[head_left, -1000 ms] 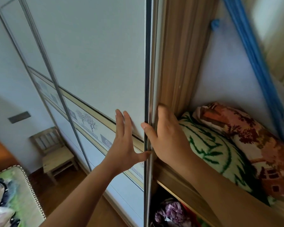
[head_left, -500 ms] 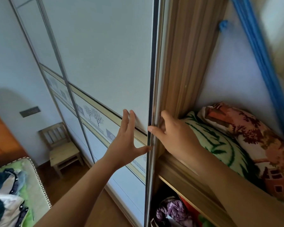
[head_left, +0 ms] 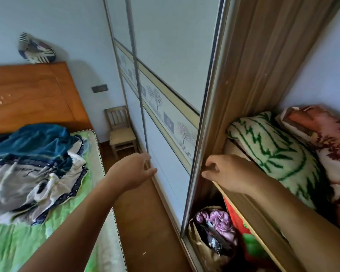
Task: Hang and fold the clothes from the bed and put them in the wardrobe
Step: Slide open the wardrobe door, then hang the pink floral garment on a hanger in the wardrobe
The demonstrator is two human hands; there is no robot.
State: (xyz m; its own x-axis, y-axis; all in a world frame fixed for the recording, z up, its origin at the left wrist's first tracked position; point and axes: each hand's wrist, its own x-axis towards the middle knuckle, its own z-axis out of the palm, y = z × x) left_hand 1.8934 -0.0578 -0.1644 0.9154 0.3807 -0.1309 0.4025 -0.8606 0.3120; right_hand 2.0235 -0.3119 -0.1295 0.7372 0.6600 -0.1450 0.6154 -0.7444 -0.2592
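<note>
A heap of blue, white and navy clothes lies on the bed's green sheet at the left. The wardrobe's white sliding door stands slid left, with its metal edge beside the open compartment. My left hand hovers in front of the door's lower panel, fingers loose, holding nothing. My right hand is at the front of the wooden shelf, just right of the door edge, fingers lightly curled and empty.
A green-patterned folded blanket and a pink floral one fill the shelf. Below sit a bag with purple cloth and red items. A small wooden chair stands by the wall, past the orange headboard. A strip of wooden floor separates bed and wardrobe.
Both hands have come off the door edge and dropped lower. The view has swung left and down, bringing the bed and the clothes heap into sight.
</note>
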